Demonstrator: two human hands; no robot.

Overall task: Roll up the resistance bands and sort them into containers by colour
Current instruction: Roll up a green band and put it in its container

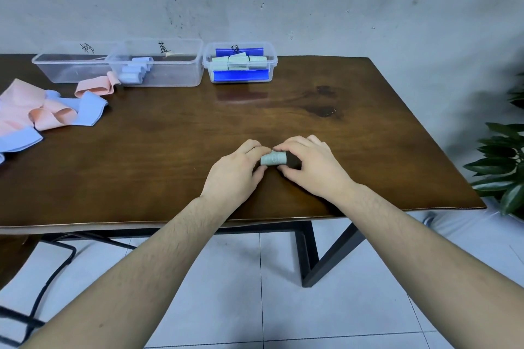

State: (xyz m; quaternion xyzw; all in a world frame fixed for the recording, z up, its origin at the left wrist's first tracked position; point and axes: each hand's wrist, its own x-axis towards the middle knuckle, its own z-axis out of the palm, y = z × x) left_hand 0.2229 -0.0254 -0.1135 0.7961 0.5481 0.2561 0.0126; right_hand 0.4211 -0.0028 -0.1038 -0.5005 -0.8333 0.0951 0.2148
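Spreading wide and dark across the view, the wooden counter (283,110), its left end running out of frame; lying on that left end, a heap of pink and blue bands (42,113), partly cut off at the edge. Standing along the far side, three clear containers: the left container (65,71) looking bare inside, though hard to tell through the plastic; the middle container (170,73) holding pale blue rolls; the right container (241,64) holding pale green rolls, with handwritten marks on all three too small to read. Reaching in from below, both forearms; meeting near the counter's front, the left hand (235,173) and right hand (309,167), each grip curling round an end of the green roll (273,158), thumbs tucking under, fingertips pressing on top, most of the roll staying hidden; printing on it showing but illegible.
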